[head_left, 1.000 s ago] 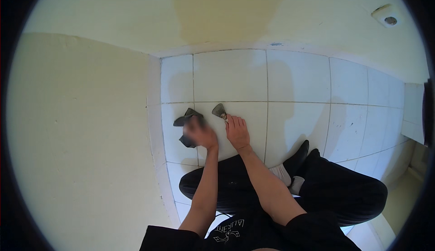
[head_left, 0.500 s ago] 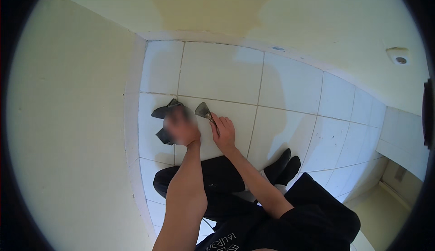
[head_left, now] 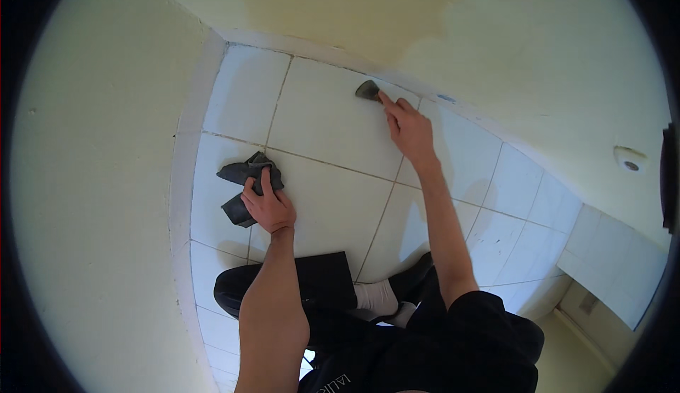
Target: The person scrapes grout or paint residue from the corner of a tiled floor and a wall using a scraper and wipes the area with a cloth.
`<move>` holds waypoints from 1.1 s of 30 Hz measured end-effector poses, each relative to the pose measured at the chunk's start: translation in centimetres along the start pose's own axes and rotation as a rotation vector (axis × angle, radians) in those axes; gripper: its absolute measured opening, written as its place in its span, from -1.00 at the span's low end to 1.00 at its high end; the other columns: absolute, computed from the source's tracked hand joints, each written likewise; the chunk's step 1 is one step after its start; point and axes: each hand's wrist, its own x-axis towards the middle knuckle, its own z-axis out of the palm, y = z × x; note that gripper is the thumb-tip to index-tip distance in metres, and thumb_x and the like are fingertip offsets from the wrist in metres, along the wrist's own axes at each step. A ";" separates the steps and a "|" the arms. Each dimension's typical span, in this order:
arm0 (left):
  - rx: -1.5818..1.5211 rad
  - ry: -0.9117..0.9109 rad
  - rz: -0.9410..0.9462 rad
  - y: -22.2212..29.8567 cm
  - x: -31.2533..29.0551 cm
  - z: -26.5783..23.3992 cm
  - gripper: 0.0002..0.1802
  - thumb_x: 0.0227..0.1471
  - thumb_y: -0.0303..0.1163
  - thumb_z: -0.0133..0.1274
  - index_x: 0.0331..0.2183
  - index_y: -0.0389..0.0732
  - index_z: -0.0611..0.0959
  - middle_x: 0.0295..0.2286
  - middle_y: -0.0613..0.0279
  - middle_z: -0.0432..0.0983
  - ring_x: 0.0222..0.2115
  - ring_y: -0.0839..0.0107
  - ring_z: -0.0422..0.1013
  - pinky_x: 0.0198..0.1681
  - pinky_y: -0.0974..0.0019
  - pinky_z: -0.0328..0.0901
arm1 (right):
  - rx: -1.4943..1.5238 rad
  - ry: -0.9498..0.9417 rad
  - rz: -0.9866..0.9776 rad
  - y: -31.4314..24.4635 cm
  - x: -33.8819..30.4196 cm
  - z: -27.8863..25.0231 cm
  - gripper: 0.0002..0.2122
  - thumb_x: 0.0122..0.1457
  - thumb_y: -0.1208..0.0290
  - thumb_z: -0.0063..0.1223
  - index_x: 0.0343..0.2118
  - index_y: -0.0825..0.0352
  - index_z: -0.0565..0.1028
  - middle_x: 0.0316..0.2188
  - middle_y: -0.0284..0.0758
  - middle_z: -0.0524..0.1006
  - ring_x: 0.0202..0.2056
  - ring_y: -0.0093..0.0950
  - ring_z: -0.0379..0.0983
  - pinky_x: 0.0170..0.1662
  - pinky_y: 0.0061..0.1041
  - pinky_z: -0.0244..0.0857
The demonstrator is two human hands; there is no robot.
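A dark grey, crumpled cloth lies on the floor tiles near the left wall. My left hand rests on it, fingers bent down over its folds, with the cloth's corners sticking out past the fingertips. Farther ahead, my right arm is stretched out, and my right hand grips a scraper with a broad, dark, flared blade. The blade is at the floor close to the foot of the far wall, and the fingers hide most of the handle.
White floor tiles with dark grout lines spread between two pale walls. A yellow-brown patch marks the far wall. A small white round fixture sits on that wall at the right. My bent leg is close to the hands.
My right hand has carried the scraper forward and right, from beside the left hand to the foot of the far wall. My left hand stays on the cloth. The view has shifted slightly.
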 end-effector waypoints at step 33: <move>0.021 -0.019 0.001 -1.1 -0.2 0.2 -0.41 -0.15 -0.47 -0.06 0.03 -0.01 0.50 -0.06 -0.11 0.22 -0.08 -0.12 0.20 0.02 -0.09 0.13 | 0.114 -0.307 -0.075 -2.1 7.2 -1.3 -0.69 0.17 0.46 -0.01 -0.02 0.08 0.55 -0.39 -0.26 0.63 -0.42 -0.21 0.54 -0.26 -0.26 0.45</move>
